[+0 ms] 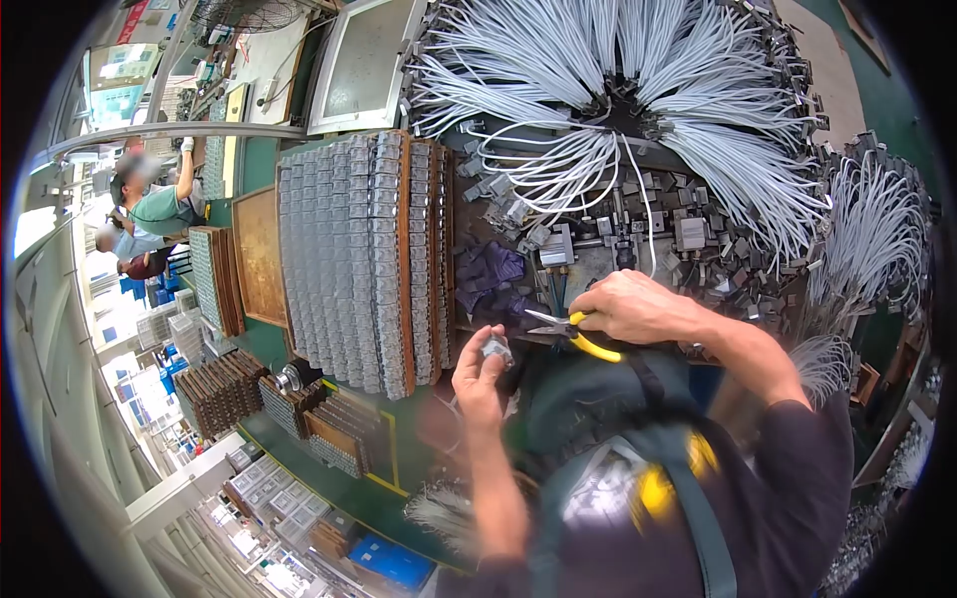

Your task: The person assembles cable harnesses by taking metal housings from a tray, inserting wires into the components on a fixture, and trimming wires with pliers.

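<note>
Your left hand (481,384) pinches a small grey metal part (495,350), partly finger-covered; your right (633,307), nearly closed, holds yellow-handled metal pliers (598,349) just beside it. The red banner's (132,22) writing is unreadable.

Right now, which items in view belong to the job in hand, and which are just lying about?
Job in hand:
yellow-handled metal pliers, in the right hand
small grey metal part, in the left hand
fanned-out white cables, probably

Apparently just lying about:
crumpled dark purple cloth
rectangular panel with pale frame
</note>
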`<state>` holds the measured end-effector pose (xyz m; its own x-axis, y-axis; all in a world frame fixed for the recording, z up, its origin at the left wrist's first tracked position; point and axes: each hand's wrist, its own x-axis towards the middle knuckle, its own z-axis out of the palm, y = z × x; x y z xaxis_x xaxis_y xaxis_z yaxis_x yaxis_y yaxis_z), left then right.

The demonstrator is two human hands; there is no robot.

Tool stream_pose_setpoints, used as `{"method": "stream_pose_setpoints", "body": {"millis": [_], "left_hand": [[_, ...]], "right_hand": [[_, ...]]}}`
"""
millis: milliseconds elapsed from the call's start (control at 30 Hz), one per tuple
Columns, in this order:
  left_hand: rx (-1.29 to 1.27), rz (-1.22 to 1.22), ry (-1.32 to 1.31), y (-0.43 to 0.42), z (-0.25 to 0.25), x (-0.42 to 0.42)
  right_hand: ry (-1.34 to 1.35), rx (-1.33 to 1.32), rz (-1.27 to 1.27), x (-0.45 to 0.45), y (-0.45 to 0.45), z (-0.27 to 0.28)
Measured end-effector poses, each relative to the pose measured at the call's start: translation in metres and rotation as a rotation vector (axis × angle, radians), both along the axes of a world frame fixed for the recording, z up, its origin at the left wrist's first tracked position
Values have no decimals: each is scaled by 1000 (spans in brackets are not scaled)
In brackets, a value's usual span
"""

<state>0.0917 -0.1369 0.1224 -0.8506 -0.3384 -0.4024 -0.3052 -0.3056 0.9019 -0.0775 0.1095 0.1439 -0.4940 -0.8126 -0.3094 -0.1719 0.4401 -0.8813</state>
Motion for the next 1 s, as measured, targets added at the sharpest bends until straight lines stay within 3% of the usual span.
{"method": "stream_pose_setpoints", "body": {"millis": [133, 300, 433, 533, 600, 667, 800, 1000], "left_hand": [[54, -2, 70, 4, 1, -8], [-25, -16, 91, 12, 13, -19], [36, -15, 68, 17, 9, -23], [106, 0, 43, 17, 6, -24], [188, -31, 11, 18, 1, -25], [228, -24, 11, 24, -4, -30], [260, -103, -55, 39, -30, -37], [28, -478, -132, 75, -80, -55]], "right_hand": [[3, 28, -28, 9, -14, -12], [56, 59, -247, 32, -65, -59], [134, -100, -447, 53, -107, -107], [328, -30, -366, 62, -104, -104], [418, -134, -335, 60, -73, -81], [246, -26, -189, 49, -26, -47], [241, 214, -242, 24, 56, -20], [365, 408, 9, 18, 77, -86]]}}
